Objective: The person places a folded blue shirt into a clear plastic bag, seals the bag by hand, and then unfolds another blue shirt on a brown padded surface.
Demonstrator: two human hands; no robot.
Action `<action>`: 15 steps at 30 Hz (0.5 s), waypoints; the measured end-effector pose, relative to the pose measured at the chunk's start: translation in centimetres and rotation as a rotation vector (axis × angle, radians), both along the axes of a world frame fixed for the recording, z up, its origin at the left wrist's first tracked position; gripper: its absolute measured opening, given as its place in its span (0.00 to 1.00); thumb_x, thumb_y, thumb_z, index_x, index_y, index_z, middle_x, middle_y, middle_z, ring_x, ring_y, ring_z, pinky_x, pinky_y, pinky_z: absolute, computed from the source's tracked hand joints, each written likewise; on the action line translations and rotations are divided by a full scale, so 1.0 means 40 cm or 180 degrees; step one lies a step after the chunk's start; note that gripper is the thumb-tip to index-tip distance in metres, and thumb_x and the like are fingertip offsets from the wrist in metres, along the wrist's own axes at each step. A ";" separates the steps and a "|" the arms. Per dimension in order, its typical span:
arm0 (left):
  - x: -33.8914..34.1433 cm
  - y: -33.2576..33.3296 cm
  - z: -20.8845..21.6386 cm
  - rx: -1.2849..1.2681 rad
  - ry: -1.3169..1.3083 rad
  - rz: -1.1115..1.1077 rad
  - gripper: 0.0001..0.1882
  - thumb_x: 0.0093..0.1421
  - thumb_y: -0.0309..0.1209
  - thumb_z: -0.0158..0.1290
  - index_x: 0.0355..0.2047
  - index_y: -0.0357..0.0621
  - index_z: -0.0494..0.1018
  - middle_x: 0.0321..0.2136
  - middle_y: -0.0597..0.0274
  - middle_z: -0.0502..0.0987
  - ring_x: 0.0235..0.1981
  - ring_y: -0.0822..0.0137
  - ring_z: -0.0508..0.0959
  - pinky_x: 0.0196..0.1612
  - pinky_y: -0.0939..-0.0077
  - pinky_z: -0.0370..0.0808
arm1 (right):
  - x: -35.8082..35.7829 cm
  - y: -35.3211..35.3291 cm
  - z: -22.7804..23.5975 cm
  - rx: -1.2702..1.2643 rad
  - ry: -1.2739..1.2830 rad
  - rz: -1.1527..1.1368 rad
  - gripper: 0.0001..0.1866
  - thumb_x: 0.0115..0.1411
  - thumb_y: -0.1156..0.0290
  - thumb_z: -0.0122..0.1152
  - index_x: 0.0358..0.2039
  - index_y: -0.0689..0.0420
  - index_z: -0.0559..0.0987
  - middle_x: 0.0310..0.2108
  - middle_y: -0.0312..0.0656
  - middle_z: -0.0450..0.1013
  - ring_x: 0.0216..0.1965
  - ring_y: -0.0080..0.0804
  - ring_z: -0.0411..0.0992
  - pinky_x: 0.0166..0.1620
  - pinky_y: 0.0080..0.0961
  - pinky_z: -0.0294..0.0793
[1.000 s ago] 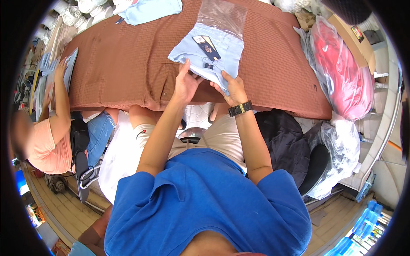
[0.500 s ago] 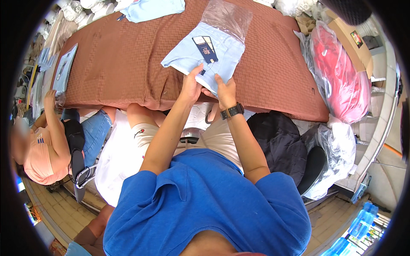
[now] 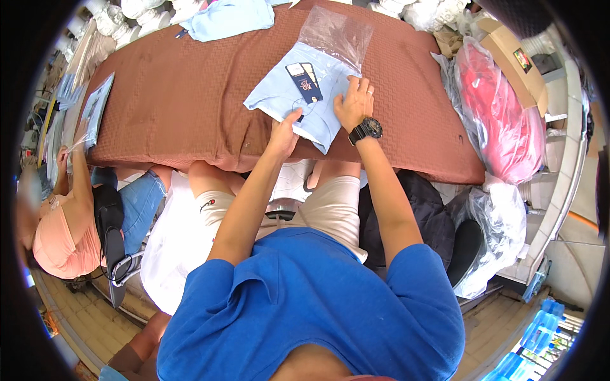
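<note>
A light blue folded garment (image 3: 273, 82) lies at the near side of the brown-covered table, its near corner over the edge. Clear plastic bag (image 3: 333, 35) film stretches beyond its far end; how much of the garment is inside I cannot tell. Dark blue hang tags (image 3: 306, 84) rest on top, with a thin cord running toward my left thumb. My left hand (image 3: 284, 135) grips the near left edge, thumb above and fingers mostly hidden below. At the right edge, my right hand (image 3: 356, 105) lies with its fingers stretched out, touching the garment and plastic.
Another light blue garment (image 3: 232, 20) lies at the table's far side. A bagged one (image 3: 96, 108) is at the left end, by a seated person in a peach top (image 3: 68, 238). Red goods in clear plastic (image 3: 499, 114) and a cardboard box (image 3: 518, 60) stand right of the brown cloth (image 3: 184, 101).
My right hand has let go of the near corner and moved up and right to the garment's right edge. The garment has lowered slightly; my left hand keeps its hold.
</note>
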State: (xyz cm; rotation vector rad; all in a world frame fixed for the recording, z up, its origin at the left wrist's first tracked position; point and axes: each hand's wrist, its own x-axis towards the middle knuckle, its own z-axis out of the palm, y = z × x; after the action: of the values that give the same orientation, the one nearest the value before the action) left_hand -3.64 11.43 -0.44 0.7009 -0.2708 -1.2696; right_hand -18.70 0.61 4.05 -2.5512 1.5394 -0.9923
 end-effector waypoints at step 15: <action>-0.011 -0.006 -0.017 0.0081 0.0008 0.0092 0.29 0.62 0.20 0.56 0.63 0.34 0.61 0.58 0.51 0.72 0.58 0.56 0.74 0.60 0.58 0.74 | 0.062 -0.145 0.003 -0.0900 0.0633 0.1068 0.14 0.57 0.78 0.57 0.44 0.52 0.78 0.40 0.43 0.72 0.43 0.47 0.74 0.46 0.43 0.75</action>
State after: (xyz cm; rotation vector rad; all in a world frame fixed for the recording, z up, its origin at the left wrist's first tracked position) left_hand -4.09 11.20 -1.11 0.7226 -0.2420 -1.2482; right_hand -16.22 -5.19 4.17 -3.0474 1.0035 -0.9985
